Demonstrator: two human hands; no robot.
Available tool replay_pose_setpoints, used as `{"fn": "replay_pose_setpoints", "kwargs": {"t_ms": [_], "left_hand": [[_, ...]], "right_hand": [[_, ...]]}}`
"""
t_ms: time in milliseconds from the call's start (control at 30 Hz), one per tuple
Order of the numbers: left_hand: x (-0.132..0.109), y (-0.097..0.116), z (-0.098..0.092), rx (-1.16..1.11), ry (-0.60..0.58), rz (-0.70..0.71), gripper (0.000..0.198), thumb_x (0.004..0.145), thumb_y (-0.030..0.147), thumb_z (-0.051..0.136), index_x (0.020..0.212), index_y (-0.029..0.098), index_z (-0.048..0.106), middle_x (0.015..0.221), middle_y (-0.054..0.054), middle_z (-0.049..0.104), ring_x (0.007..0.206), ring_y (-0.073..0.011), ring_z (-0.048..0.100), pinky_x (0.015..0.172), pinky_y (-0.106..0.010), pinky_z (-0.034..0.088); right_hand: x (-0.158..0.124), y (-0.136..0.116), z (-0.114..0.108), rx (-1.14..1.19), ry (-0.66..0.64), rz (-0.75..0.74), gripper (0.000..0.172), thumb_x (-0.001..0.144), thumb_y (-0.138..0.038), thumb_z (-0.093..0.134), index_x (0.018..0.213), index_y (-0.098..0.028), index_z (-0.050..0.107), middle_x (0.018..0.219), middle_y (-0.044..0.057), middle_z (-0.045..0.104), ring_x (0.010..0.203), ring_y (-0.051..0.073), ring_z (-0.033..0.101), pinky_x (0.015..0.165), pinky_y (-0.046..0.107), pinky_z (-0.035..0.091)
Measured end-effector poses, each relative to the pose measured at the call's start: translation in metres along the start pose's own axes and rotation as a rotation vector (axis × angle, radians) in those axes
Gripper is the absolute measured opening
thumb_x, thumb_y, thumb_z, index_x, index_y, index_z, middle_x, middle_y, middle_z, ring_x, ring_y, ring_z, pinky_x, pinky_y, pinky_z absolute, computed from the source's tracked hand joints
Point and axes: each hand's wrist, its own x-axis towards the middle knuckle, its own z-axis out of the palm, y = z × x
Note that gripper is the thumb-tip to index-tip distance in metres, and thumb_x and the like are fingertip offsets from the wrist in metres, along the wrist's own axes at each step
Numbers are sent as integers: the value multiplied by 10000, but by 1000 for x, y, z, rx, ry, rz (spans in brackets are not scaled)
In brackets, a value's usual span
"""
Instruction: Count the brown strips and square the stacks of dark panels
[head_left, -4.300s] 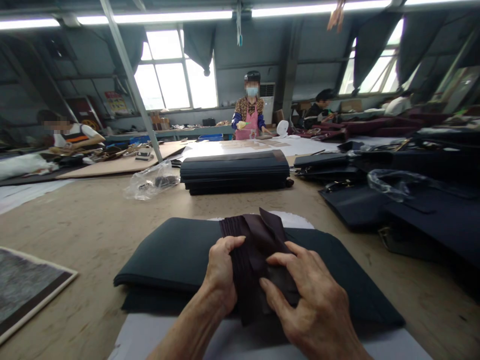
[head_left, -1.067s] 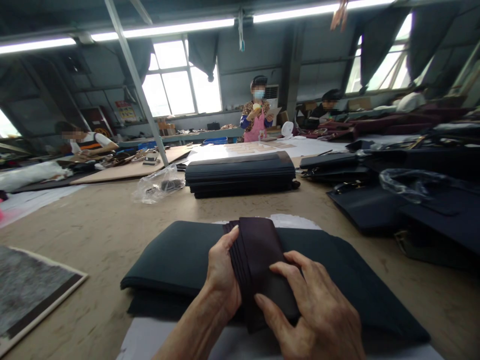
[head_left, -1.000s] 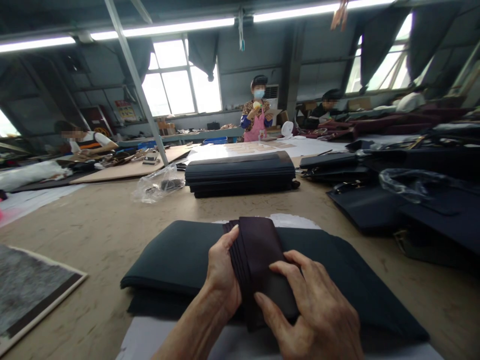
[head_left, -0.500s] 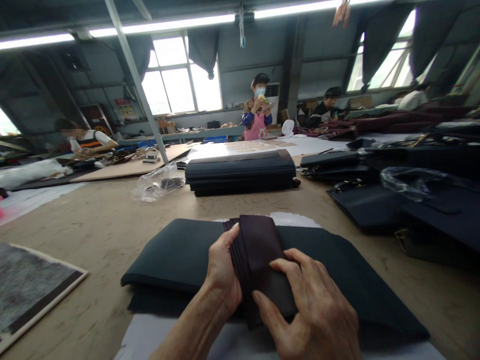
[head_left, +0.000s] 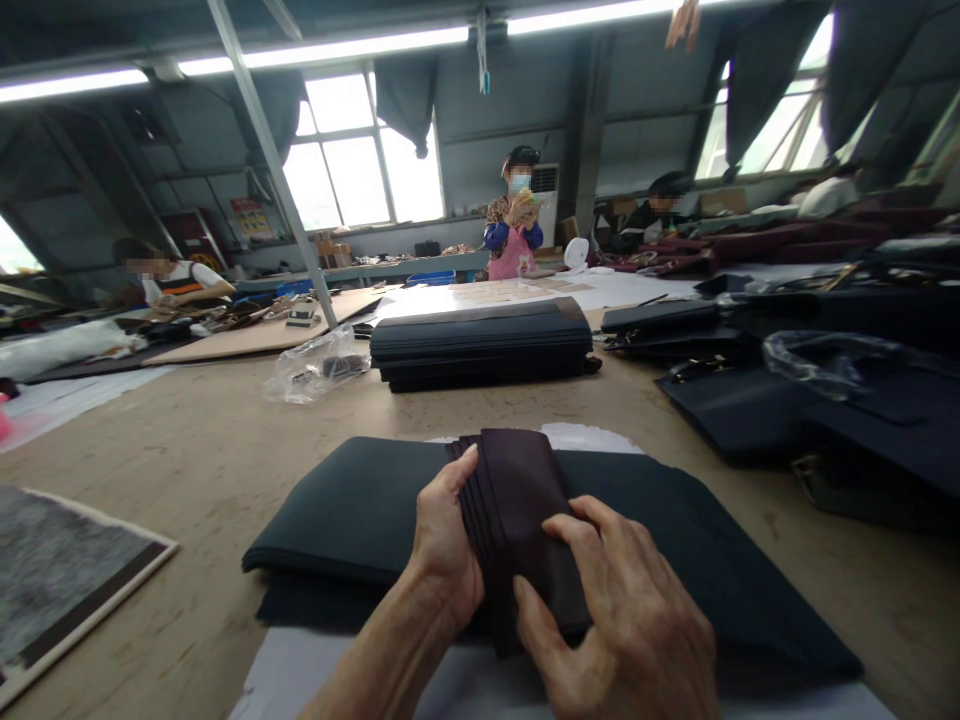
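Note:
A small fanned stack of dark brown leather pieces (head_left: pixel 517 480) lies across a larger folded stack of dark green sheets (head_left: pixel 345 510). My left hand (head_left: pixel 446 535) is closed round the brown stack's left side, thumb along the stepped edges; its other fingers are hidden under or behind the pieces. From the right, my right hand (head_left: pixel 637 610) grips the top brown piece, with bent fingertips on its surface and the thumb at the near edge. White paper (head_left: pixel 315 680) shows beneath the green sheets.
Behind stands a thick stack of dark sheets (head_left: pixel 480 345), beside a clear plastic bag (head_left: pixel 315 365). Dark bags (head_left: pixel 750 400) lie at right, a grey felt-like panel (head_left: pixel 67 570) at left. A metal pole (head_left: pixel 277 160) rises behind. Several people, one in a pink apron (head_left: pixel 512 255), are farther back.
My right thumb has shifted slightly right along the near edge of the brown pieces. My left hand stays in place.

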Motion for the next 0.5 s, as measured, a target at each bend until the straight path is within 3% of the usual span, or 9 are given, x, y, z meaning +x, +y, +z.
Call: {"fn": "replay_pose_setpoints", "kwargs": {"t_ms": [200,500], "left_hand": [[-2,-1,-2,23,39,12,318,794,338,530,857,56,663,816,-154,670,624,-225,632,666,-381,555],[-1,-1,1,11,33,15,305,808,325,510,846,61,656,786,-149,668,654,-247,644,692,-399,549]], "right_hand": [[0,-2,-1,-9,-23,7,390,774,-451,559,1012,-142,537,1071,133,510,908,279,510,687,396,445],[0,-8,-3,-9,-44,80,324,789,-392,491,997,-146,531,1078,134,510,929,285,506,718,412,431]]}}
